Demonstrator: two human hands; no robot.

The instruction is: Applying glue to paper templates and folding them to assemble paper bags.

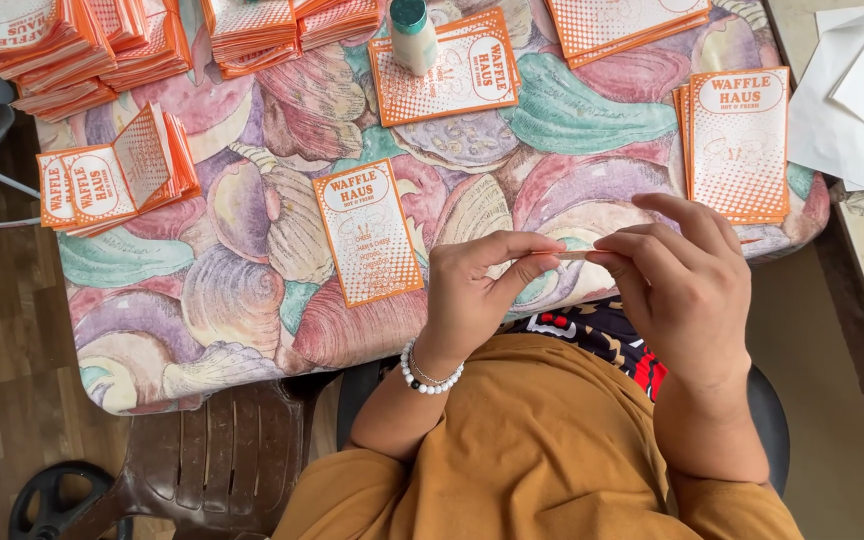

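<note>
While both hands meet above the table edge, the scene reads as follows.

Head view, left hand (472,290): fingers pinched together on one end of a thin pale strip (572,256), held level at chest height.
Head view, right hand (677,280): thumb and forefinger closed on the other end of the same strip; held at both ends, the strip looks stretched straight.
Strip location: in the air between the two hands, just above the near table edge, touching nothing else.
Single orange-and-white paper sleeve (367,243): lies flat, printed face up, just beside the left hand, within easy reach.
Small sleeve stack (737,143): flat, beyond the right hand.
Bottle with teal cap (413,35): upright on another sleeve at the far side.
Large stacks (47,50): far left corner, well apart.
Table (252,290): covered by a shell-patterned cloth.
</note>
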